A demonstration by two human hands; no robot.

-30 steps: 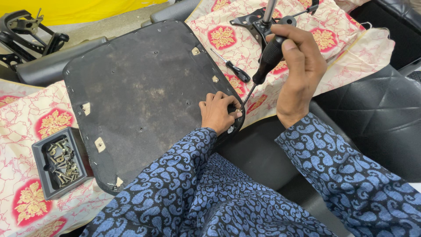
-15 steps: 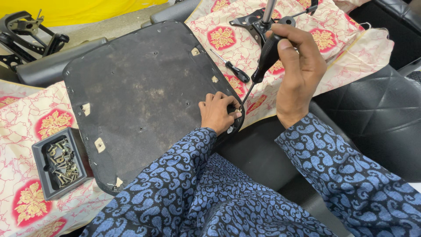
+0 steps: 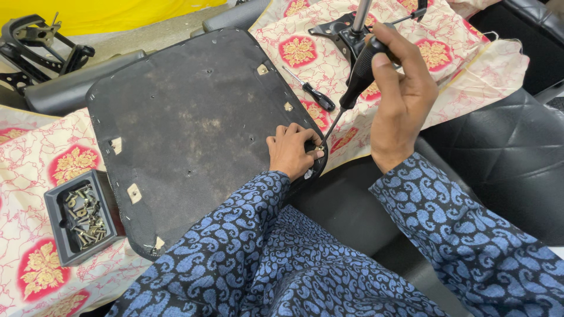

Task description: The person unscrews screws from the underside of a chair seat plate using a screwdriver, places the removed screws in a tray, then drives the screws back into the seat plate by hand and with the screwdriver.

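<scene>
I see my right hand wrapped tight around the black-handled screwdriver, its long axis slanting down-left, tip at the near edge of the dark fabric-covered seat base. My left hand pinches there; the tip and fastener are hidden behind its fingers.

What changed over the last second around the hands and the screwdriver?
Almost nothing. The right hand tilted the screwdriver handle very slightly; its tip stays at the seat panel edge by the left hand, which keeps pressing there. The spare screwdriver and screw tray have not moved.
</scene>
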